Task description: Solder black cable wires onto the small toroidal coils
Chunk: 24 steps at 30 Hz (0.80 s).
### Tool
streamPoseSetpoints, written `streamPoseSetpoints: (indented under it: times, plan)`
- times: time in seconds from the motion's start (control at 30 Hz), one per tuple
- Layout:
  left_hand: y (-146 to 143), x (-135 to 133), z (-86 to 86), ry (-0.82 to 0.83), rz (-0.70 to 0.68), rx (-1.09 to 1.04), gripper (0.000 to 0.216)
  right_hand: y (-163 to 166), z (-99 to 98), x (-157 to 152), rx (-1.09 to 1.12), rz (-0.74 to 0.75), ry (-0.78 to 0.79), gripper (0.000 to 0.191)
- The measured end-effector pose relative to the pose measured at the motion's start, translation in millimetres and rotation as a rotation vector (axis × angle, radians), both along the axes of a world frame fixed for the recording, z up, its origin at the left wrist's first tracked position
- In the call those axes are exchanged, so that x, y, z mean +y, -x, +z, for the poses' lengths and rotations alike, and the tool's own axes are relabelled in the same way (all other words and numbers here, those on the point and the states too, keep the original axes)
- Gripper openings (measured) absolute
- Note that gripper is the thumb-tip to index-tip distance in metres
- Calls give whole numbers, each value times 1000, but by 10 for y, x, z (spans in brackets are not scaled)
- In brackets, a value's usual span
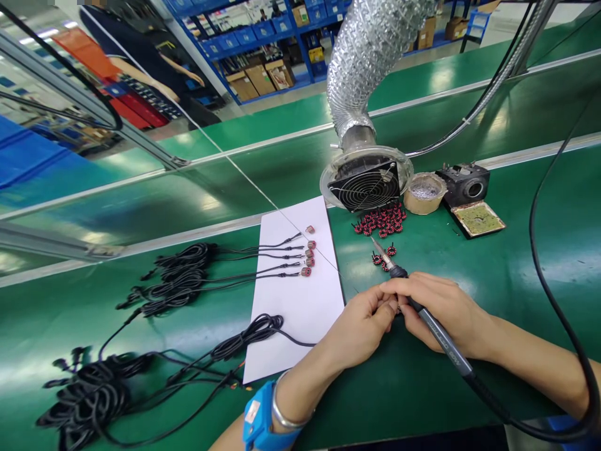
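My left hand (364,326) is closed, thumb and fingers pinched over something small that they mostly hide. A black cable (295,340) runs under that wrist, which wears a blue strap (259,414) and a metal bangle. My right hand (446,307) holds a soldering iron (441,335), its tip slanting up and away over the bench. That hand's thumb and fingertips meet the left fingertips around the hidden piece. Just beyond the iron's tip lies a pile of red-and-black wound ring coils (382,220), with a few loose ones (390,249) closer in.
A fume extractor fan (369,188) on a foil duct hangs over the coils. Right of it stand a round tub (425,193) and an iron stand with a sponge tray (479,219). Left, a white sheet (300,300) bears several cable ends with coils; bundled black cables (94,394) lie beside it.
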<state>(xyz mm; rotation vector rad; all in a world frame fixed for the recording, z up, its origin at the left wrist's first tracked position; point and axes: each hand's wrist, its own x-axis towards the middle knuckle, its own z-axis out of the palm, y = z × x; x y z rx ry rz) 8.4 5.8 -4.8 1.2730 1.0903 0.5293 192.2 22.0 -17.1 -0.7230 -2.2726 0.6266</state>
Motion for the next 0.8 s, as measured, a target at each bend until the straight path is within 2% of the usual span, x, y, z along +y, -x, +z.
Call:
streamPoseSetpoints:
  times: [0.17, 0.37, 0.53, 0.8]
  plan:
    - [13, -5, -60, -23, 37, 12, 21, -36, 82, 8, 58, -41, -53, 42]
    - [2, -35, -59, 25, 113, 119, 21, -314, 268, -107, 138, -159, -62, 42]
    - [-19, -60, -47, 30, 139, 165, 21, -464, 315, -231, 197, -139, 31, 35]
    - [-18, -68, -57, 17, 150, 192, 23, -400, 336, -261, 191, -83, 100, 30]
